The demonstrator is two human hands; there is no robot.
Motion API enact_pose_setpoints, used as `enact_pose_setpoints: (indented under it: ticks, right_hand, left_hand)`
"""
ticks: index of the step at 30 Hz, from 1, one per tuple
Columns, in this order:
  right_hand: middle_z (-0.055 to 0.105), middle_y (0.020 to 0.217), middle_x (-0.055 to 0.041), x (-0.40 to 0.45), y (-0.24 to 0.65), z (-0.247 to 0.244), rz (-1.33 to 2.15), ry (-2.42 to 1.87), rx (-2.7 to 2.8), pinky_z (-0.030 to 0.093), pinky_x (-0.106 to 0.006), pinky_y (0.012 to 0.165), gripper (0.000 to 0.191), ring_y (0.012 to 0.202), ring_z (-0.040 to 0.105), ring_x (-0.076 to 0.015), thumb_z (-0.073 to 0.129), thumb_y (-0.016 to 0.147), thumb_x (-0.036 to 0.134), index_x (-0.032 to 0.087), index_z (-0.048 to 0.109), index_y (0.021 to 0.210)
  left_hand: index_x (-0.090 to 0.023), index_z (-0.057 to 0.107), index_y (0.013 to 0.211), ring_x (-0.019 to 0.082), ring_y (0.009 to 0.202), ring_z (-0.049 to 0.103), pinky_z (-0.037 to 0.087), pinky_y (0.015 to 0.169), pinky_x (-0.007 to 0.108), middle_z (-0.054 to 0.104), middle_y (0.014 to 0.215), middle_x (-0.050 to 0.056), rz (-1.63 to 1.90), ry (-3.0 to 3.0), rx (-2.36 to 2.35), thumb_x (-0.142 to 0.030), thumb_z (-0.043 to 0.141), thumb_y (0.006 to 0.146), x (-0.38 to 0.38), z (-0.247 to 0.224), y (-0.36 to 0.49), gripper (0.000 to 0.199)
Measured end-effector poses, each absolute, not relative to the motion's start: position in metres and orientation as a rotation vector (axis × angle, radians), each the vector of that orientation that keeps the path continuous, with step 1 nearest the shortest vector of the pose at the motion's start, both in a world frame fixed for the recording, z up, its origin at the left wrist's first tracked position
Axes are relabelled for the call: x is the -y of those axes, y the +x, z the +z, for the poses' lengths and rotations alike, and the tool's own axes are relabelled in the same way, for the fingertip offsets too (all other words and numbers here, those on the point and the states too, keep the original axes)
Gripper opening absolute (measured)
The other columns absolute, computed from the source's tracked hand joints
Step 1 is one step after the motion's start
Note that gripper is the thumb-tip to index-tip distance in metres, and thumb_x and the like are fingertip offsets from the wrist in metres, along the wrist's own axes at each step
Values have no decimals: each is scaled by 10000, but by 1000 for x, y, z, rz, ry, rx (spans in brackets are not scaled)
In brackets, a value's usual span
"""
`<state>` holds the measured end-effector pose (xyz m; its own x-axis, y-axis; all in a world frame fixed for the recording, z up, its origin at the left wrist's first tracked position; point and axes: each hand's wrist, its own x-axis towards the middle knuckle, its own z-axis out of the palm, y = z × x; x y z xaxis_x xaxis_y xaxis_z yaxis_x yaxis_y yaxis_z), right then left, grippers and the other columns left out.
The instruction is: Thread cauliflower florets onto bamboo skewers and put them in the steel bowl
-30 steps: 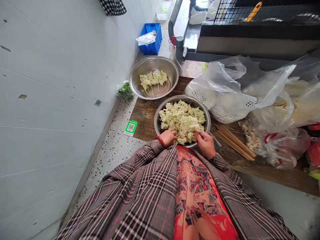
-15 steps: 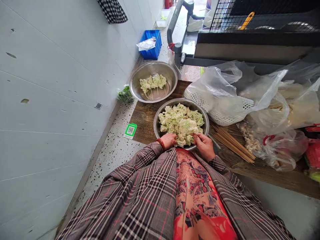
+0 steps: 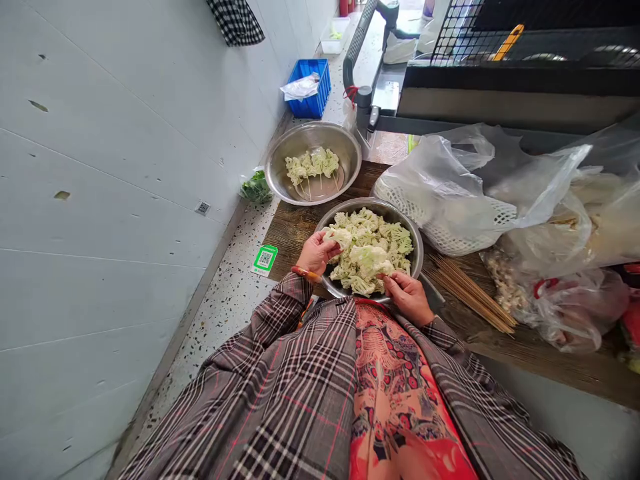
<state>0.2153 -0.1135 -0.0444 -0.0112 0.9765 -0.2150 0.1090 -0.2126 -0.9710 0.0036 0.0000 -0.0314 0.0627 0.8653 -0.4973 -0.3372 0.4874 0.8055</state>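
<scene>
A metal bowl (image 3: 421, 250) heaped with cauliflower florets (image 3: 395, 237) stands close in front of me. My left hand (image 3: 318, 255), at the bowl's left side, pinches a pale cauliflower floret (image 3: 340, 237) over the heap. My right hand (image 3: 409, 295) is at the near right rim, its fingertips closed on a larger piece of cauliflower (image 3: 371, 260) above the others. Whether a stick runs through that piece, I cannot tell. Behind, a second metal bowl (image 3: 280, 187) holds several cauliflower skewers (image 3: 314, 167) with their sticks towards me.
Bamboo skewers (image 3: 470, 293) lie right of the near bowl on the wooden board (image 3: 285, 233). Plastic bags (image 3: 450, 187) crowd the right. A QR card (image 3: 265, 259), bagged greens (image 3: 256, 188) and a blue basket (image 3: 316, 100) are along the left wall.
My left hand has risen from the bowl's near edge up and to the left, now with a floret in its fingers. The right hand stays close to where it was, holding its piece.
</scene>
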Motion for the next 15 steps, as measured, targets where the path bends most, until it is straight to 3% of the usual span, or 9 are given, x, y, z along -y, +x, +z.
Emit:
enact_pose_setpoints:
  ticks: [3,8,15]
  right_hand:
    - [479,531,28,115,212,-41,1356,-1422,1269,347,-234,525,374,510,415,-99,525,840,468,180,571,606]
    - [500,542,25,117,213,-47,1320,-1524,1253,332,-235,509,361,505,421,-109,501,851,484,168,673,829]
    - [509,538,21,119,215,-51,1271,-1547,1268,333,-233,509,351,502,428,-112,504,849,483,177,662,780]
  left_hand:
    - [-158,508,872,95,668,616,527,735,311,621,780,-12,993,523,-1114,-145,733,606,2,-21,15,349]
    - [-165,479,836,143,736,672,525,734,307,615,789,-11,980,477,-1072,-203,724,669,6,-12,25,298]
    - [-141,504,856,164,712,688,521,626,257,611,749,-7,969,534,-1169,-176,764,643,9,-16,24,338]
